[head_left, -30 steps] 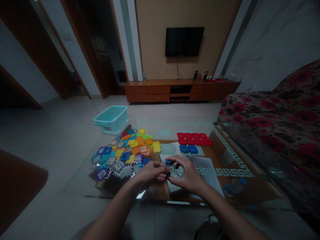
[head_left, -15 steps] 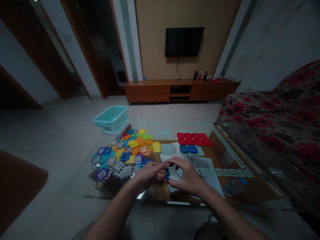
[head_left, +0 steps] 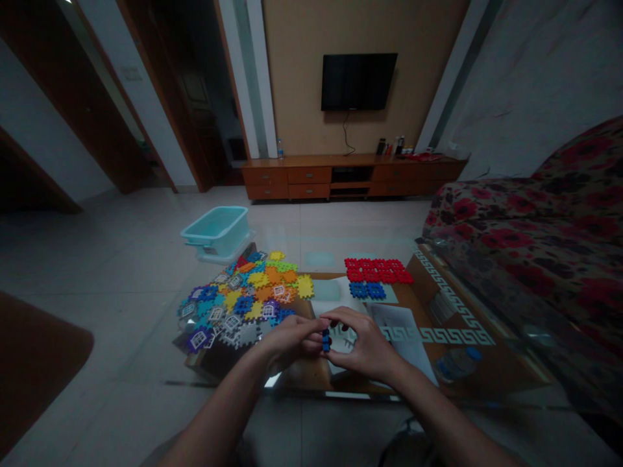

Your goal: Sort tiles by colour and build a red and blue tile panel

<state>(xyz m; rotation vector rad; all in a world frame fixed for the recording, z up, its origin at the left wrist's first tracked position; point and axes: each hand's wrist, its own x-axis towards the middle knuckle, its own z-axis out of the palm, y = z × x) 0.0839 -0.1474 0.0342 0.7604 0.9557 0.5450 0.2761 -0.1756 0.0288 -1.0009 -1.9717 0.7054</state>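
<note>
Between my two hands a blue interlocking tile [head_left: 326, 340] is held edge-on above the near side of the glass table. My left hand [head_left: 296, 334] pinches it from the left, and my right hand [head_left: 359, 340] grips it from the right with thumb and fingers curved round. Fingers cover part of the tile, so whether it is one piece or more I cannot tell. Beyond my right hand lie joined blue tiles [head_left: 367, 290], just below a block of red tiles [head_left: 377, 270]. Left of my hands spreads a heap of mixed coloured tiles [head_left: 248, 292].
A turquoise bin [head_left: 217, 231] stands past the table's far left corner. Paper sheets [head_left: 406, 334] and a plastic bottle [head_left: 457, 364] show at the right of the glass table [head_left: 341, 394]. A flowered sofa [head_left: 525, 214] borders the right side.
My hands stay almost in the same spot, still holding the blue tile. The fingers of my right hand have shifted slightly; the tiles on the table have not moved.
</note>
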